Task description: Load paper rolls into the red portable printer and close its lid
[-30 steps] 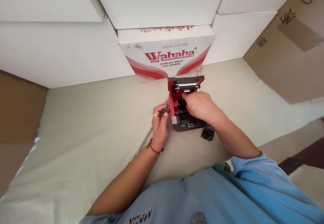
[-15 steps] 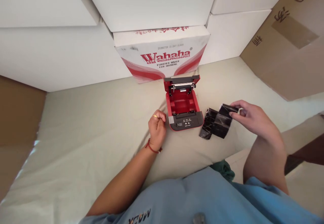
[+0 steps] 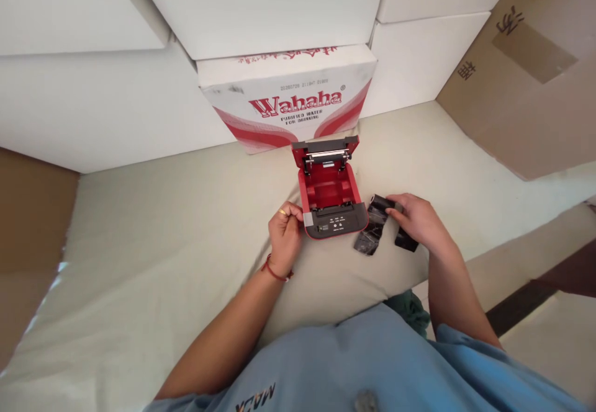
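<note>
A small red and black label printer [image 3: 335, 218] stands on the cloth with its lid raised; its red inner bay shows nothing in it. My left hand [image 3: 285, 232] is closed, its thumb and fingertips against the printer's left front corner. To the right of the printer, my right hand [image 3: 416, 216] pinches the upper end of a black label roll [image 3: 372, 229], whose marbled loose strip hangs toward me. A second black roll or strip [image 3: 406, 240] lies partly hidden beneath that hand; I cannot tell whether the hand also touches it.
Behind the printer stands a Wahaha water carton [image 3: 298, 105], against stacked white boxes [image 3: 261, 8]. A large brown carton [image 3: 521, 102] rises at the right, another brown surface [image 3: 35, 244] at the left. Pale cloth [image 3: 153, 263] covers the work surface.
My right hand has moved left from the right-hand black piece and now grips the left roll. My left fingertips have come against the printer's corner. The whole view has shifted slightly.
</note>
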Motion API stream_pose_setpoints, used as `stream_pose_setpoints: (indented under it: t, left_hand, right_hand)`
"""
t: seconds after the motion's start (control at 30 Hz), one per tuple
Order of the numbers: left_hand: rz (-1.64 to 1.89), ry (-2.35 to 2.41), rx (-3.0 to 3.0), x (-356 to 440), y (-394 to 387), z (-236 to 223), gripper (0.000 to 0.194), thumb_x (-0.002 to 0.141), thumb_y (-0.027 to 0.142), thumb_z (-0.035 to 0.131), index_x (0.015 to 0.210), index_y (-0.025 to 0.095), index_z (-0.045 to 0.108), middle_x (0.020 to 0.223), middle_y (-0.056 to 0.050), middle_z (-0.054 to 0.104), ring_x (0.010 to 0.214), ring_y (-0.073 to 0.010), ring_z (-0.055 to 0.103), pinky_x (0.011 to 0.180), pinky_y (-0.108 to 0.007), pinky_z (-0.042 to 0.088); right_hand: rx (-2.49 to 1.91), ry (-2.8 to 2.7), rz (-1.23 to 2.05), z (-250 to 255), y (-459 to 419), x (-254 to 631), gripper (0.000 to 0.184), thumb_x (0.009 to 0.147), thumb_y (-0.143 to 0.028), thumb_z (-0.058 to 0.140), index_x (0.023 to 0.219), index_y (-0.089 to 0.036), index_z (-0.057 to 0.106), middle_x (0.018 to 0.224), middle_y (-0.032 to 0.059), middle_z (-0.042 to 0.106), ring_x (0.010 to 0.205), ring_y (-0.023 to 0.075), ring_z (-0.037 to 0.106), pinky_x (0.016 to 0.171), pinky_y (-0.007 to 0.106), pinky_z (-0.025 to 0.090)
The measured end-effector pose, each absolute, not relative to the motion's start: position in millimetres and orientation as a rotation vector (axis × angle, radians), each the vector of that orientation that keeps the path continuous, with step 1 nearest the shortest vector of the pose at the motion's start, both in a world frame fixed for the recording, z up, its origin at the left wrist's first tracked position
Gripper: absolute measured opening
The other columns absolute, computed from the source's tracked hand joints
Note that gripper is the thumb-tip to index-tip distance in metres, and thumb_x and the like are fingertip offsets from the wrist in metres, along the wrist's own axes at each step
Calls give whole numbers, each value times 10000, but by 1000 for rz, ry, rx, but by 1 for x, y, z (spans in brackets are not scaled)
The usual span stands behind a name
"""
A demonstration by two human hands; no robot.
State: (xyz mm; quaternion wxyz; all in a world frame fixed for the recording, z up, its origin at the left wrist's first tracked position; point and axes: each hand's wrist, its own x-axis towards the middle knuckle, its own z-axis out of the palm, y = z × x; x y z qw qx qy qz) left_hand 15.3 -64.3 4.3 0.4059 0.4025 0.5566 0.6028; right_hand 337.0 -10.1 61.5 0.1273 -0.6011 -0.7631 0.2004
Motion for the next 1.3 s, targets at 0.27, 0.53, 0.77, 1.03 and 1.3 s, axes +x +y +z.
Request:
stream_pose_setpoints:
  t: [0.27, 0.53, 0.77, 1.03, 1.3]
  left_hand:
    - [1508, 1403, 1010, 16, -65, 6, 157, 852, 212, 590, 698, 223, 562, 671, 28, 566, 653, -140, 487, 636, -267, 385]
    - [1518, 1380, 1005, 17, -64, 2, 168, 881, 214, 596, 714, 228, 575, 672, 23, 559, 636, -141, 464, 619, -266, 378]
    - [1524, 1378, 1020, 17, -64, 4, 169, 876, 204, 589, 709, 225, 580, 679, 19, 569, 672, -150, 492, 660, -277, 400]
    - [1534, 1369, 1046, 17, -62, 5, 147, 840, 198, 568, 695, 222, 580, 685, 16, 585, 680, -151, 510, 691, -284, 410]
    - [1520, 1379, 1072, 17, -63, 7, 164, 865, 184, 538, 709, 219, 573, 683, 28, 565, 669, -138, 502, 686, -269, 413]
  right_hand:
    - [-1242, -2422, 1110, 166, -27, 358, 346, 1012, -530, 727, 1245, -297, 833, 974, 51, 820, 570, 161, 602, 539, 312, 500]
    - [-1183, -2528, 737, 175, 11, 262, 336, 1035, -331, 667, 1335, -241, 787, 1094, 59, 826, 766, 193, 719, 745, 329, 561]
    - [-1611, -2764, 321, 151, 19, 198, 350, 1069, -231, 575, 1372, -211, 750, 1395, 137, 769, 1132, 321, 766, 805, 379, 557]
    - [-1546, -2632, 372, 136, 27, 200, 349, 1056, -224, 593, 1366, -218, 752, 1292, 117, 820, 1133, 312, 774, 927, 406, 577]
    - [-1411, -2332, 588, 112, 28, 214, 326, 1027, -233, 636, 1317, -262, 781, 1230, 64, 856, 1081, 295, 808, 994, 451, 612]
